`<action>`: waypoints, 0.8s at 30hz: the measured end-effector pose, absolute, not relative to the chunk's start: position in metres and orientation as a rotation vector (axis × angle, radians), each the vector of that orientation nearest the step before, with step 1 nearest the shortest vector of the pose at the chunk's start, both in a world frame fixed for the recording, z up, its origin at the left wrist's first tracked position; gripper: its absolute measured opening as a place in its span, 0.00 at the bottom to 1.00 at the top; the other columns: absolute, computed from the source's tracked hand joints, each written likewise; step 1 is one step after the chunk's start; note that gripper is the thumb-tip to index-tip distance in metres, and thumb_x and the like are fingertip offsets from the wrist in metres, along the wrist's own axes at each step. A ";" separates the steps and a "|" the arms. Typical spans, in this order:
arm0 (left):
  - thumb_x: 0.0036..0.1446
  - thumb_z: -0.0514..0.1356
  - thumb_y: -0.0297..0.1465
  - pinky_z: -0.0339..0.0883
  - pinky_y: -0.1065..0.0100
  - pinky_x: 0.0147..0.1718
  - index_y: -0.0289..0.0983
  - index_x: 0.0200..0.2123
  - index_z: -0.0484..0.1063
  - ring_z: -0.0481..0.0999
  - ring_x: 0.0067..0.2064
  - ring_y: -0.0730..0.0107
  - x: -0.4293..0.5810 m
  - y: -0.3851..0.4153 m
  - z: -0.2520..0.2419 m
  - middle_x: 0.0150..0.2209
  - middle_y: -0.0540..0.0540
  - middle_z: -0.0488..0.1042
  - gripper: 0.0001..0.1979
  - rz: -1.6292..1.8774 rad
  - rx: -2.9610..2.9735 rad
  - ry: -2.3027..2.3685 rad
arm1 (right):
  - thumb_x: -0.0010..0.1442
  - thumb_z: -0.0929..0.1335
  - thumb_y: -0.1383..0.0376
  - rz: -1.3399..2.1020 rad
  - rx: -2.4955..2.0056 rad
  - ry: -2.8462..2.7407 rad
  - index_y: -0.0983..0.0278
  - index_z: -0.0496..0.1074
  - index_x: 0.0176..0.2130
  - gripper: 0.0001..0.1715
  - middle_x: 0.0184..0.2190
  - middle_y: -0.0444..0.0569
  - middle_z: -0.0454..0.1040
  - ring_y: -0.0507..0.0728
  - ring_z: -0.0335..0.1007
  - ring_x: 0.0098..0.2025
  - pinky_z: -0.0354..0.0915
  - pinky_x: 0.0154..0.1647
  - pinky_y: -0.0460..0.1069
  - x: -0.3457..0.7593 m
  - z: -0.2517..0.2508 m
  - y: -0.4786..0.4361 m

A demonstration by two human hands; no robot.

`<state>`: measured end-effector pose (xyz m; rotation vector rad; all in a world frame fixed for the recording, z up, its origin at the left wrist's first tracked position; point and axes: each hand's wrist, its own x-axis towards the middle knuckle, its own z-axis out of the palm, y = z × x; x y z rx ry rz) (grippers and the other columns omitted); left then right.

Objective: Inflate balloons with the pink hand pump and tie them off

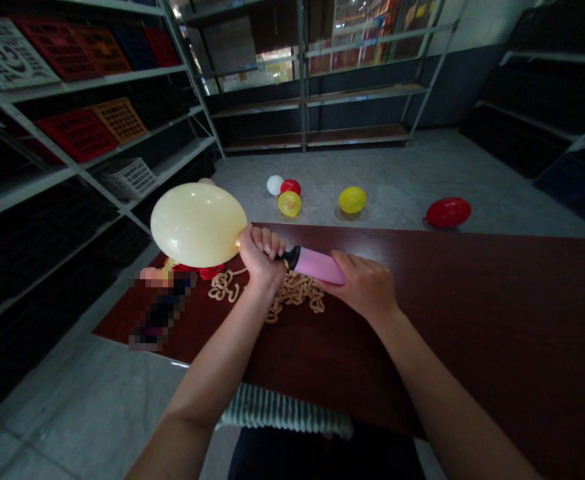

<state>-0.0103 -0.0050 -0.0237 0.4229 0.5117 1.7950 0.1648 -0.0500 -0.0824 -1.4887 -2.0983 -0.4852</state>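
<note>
My left hand point(261, 253) is closed where the neck of a large, inflated pale yellow balloon point(198, 225) meets the black nozzle end of a pink hand pump point(318, 265). The balloon bulges out to the left of that hand. My right hand point(363, 283) wraps round the other end of the pump's pink barrel. Below the pump, a tangled tan cord point(297, 293) lies on the dark red table point(472, 300), partly hidden by my left hand and forearm. Left of the cord are red uninflated balloons point(211, 272).
A pixelated dark object point(165, 310) lies at the table's left end. Beyond the far edge, inflated balloons rest on the floor, among them a yellow balloon point(352, 199) and a red balloon point(448, 212). Shelves with plastic crates point(85, 130) stand at left; a metal rack point(357, 137) stands behind.
</note>
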 end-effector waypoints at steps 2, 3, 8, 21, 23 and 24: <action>0.67 0.47 0.29 0.42 0.72 0.13 0.37 0.15 0.46 0.46 0.11 0.81 -0.012 -0.002 -0.024 0.12 0.56 0.46 0.26 1.811 0.394 0.531 | 0.56 0.67 0.42 -0.480 -1.487 -2.102 0.62 0.74 0.46 0.31 0.32 0.49 0.79 0.56 0.71 0.28 0.52 0.30 0.50 0.165 -0.083 -0.048; 0.67 0.48 0.30 0.42 0.72 0.13 0.37 0.15 0.46 0.46 0.11 0.81 -0.013 -0.001 -0.024 0.12 0.56 0.46 0.26 1.823 0.383 0.538 | 0.57 0.66 0.41 -0.477 -1.484 -2.104 0.62 0.74 0.46 0.32 0.32 0.49 0.79 0.56 0.71 0.29 0.52 0.30 0.50 0.165 -0.083 -0.048; 0.67 0.48 0.31 0.42 0.71 0.14 0.37 0.15 0.46 0.46 0.11 0.81 -0.018 0.004 -0.024 0.12 0.56 0.46 0.26 1.843 0.346 0.502 | 0.58 0.64 0.39 -0.507 -1.486 -2.116 0.62 0.74 0.48 0.35 0.31 0.49 0.79 0.55 0.70 0.28 0.52 0.29 0.50 0.164 -0.083 -0.044; 0.66 0.50 0.34 0.44 0.72 0.14 0.38 0.17 0.45 0.47 0.12 0.79 -0.065 0.027 -0.028 0.12 0.56 0.46 0.25 1.921 0.176 0.477 | 0.59 0.63 0.40 -0.753 -1.492 -2.158 0.62 0.74 0.49 0.34 0.36 0.50 0.79 0.56 0.72 0.34 0.55 0.34 0.50 0.196 -0.087 -0.033; 0.66 0.51 0.35 0.43 0.72 0.14 0.38 0.18 0.44 0.46 0.12 0.80 -0.072 0.030 -0.029 0.12 0.56 0.46 0.26 1.933 0.163 0.491 | 0.60 0.64 0.41 -0.783 -1.504 -2.160 0.62 0.74 0.49 0.33 0.37 0.51 0.79 0.57 0.72 0.35 0.55 0.35 0.50 0.204 -0.088 -0.032; 0.66 0.51 0.36 0.43 0.72 0.14 0.38 0.18 0.44 0.46 0.12 0.80 -0.075 0.030 -0.029 0.12 0.56 0.46 0.26 1.938 0.158 0.501 | 0.59 0.64 0.42 -0.799 -1.507 -2.154 0.62 0.74 0.49 0.32 0.37 0.51 0.79 0.57 0.72 0.35 0.55 0.35 0.50 0.208 -0.088 -0.032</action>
